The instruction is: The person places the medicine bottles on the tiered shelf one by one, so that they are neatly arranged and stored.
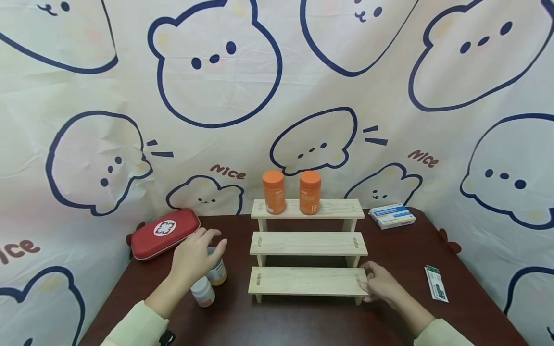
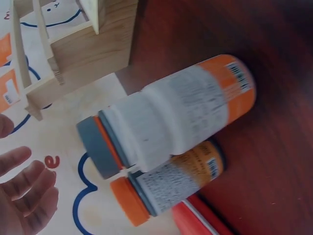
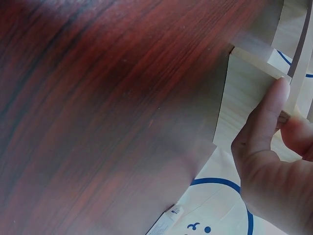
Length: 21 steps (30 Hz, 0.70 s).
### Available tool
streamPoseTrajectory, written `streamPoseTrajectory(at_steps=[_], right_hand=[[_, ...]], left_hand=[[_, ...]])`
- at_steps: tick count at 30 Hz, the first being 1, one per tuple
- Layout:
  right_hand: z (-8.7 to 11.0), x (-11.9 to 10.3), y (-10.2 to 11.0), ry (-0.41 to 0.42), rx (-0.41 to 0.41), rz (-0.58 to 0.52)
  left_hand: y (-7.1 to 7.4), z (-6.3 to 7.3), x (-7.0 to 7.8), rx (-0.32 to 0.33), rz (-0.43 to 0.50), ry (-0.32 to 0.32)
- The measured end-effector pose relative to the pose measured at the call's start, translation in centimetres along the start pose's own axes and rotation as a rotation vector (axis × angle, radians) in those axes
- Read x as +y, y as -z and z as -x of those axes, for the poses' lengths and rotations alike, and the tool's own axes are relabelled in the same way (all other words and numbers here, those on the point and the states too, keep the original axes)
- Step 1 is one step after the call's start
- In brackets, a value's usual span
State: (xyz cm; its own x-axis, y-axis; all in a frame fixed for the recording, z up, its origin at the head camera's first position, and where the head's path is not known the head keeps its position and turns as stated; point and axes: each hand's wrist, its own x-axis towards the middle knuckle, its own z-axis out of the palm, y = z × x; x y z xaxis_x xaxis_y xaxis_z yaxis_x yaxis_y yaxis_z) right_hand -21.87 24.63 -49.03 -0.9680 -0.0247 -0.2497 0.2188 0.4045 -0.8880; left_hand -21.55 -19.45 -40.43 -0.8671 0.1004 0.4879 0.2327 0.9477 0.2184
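Farther bottle (image 1: 217,274), nine o'clock from the wooden shelf (image 1: 308,242), needs a square grasp; left hand (image 1: 195,252) seems loose-fingered, empty; right hand (image 1: 382,283) pinches the shelf's four-o'clock end.

The person I'm watching wears plain, pale yellow-green sleeves: the left sleeve (image 1: 136,327) near the left edge of the table (image 1: 268,324), the right sleeve (image 1: 441,333) farther in from its right edge. Something small and black (image 1: 166,338) shows beside the left cuff. Left hand (image 1: 196,252) and right hand (image 1: 382,283) are bare.
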Motion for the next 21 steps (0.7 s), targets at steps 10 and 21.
streamPoseTrajectory(at_steps=[10, 21], right_hand=[[0.1, -0.2, 0.0, 0.007, -0.001, -0.004], [0.2, -0.2, 0.0, -0.002, -0.005, -0.013]], left_hand=[[-0.9, 1.4, -0.2, -0.195, -0.084, 0.052], [-0.8, 1.9, -0.2, -0.279, -0.156, 0.052]])
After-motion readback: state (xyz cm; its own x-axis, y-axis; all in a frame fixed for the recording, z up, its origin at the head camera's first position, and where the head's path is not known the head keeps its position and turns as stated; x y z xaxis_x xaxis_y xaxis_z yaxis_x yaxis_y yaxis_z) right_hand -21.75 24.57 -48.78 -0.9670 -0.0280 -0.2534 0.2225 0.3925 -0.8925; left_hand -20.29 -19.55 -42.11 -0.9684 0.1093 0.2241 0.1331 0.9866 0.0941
